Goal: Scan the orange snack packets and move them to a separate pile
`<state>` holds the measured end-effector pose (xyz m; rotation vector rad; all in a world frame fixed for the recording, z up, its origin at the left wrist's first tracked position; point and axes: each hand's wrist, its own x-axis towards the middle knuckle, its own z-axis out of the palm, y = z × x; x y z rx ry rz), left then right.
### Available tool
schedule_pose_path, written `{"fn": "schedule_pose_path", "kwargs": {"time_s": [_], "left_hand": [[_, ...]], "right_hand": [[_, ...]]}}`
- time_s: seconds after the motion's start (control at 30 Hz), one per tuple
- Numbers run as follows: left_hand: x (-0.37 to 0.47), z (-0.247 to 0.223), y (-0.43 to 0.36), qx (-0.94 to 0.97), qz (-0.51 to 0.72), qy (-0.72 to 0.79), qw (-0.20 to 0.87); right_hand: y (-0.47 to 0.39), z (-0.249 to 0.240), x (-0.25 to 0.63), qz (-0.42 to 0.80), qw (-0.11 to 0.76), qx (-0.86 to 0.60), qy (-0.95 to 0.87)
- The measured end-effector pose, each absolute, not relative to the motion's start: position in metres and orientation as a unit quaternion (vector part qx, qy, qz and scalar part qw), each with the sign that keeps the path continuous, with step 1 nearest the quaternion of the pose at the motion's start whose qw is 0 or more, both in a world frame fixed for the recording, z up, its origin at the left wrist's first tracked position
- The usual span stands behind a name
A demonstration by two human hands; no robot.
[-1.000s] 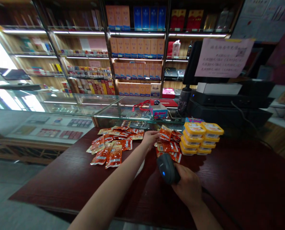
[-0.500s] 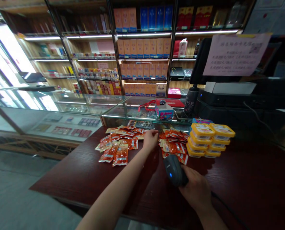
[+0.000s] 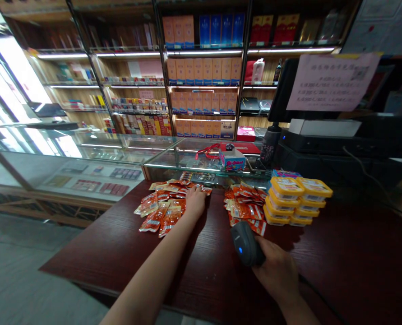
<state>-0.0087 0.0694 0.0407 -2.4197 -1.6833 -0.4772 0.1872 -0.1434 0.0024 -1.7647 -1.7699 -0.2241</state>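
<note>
Seen from a head camera looking down over a shop counter. Much is hard to read: the print on the pink notice (image 3: 332, 82) taped to the till screen is a blur, the labels on the shelf boxes (image 3: 202, 71) cannot be made out, and both forearms are cut off by the lower edge. The fingertips of the left hand (image 3: 194, 201) lie among the packets, so whether they pinch one cannot be told; the hand rests flat, palm down, on the right edge of the left packet heap (image 3: 162, 205). The right hand (image 3: 275, 272) is closed round the grip of a scanner (image 3: 244, 242), whose head points at the counter and shows a small blue light; its black cable runs off to the lower right.

The counter (image 3: 126, 253) is dark red-brown wood with a visible grain. Behind it stand glass display cases (image 3: 119, 153) (bright with glare from windows at far left) and lit shelves of orange, blue and red boxes.

A second heap of packets (image 3: 246, 205) lies just beyond the scanner, apart from the first heap. All the packets are flat, glossy, orange-red foil sachets, loosely overlapping. Touching the second heap on its right is a stack of tubs (image 3: 297, 198), shallow plastic ones with yellow lids, in two columns. A small pink-and-blue box (image 3: 232, 159) sits on the glass.
</note>
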Motion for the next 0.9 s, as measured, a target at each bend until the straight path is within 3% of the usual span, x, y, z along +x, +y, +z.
{"fn": "schedule_pose_path", "kwargs": {"time_s": [0.2, 0.3, 0.47, 0.6, 0.9], "left_hand": [[-0.028, 0.046, 0.038, -0.829, -0.083, -0.552, 0.035], [-0.034, 0.04, 0.025, -0.815, -0.107, -0.569, -0.016], [-0.029, 0.029, 0.026, -0.734, -0.203, -0.648, 0.012], [-0.026, 0.024, 0.033, -0.697, -0.231, -0.679, -0.028], [-0.03, 0.023, 0.03, -0.702, -0.209, -0.678, -0.057]], "right_hand": [[-0.144, -0.001, 0.189, -0.067, 0.317, -0.668, -0.67], [-0.144, -0.001, 0.189, -0.08, 0.316, -0.667, -0.671], [-0.144, -0.003, 0.189, -0.098, 0.322, -0.657, -0.675], [-0.143, -0.006, 0.19, -0.099, 0.317, -0.656, -0.677], [-0.144, -0.005, 0.188, -0.089, 0.287, -0.676, -0.673]]}}
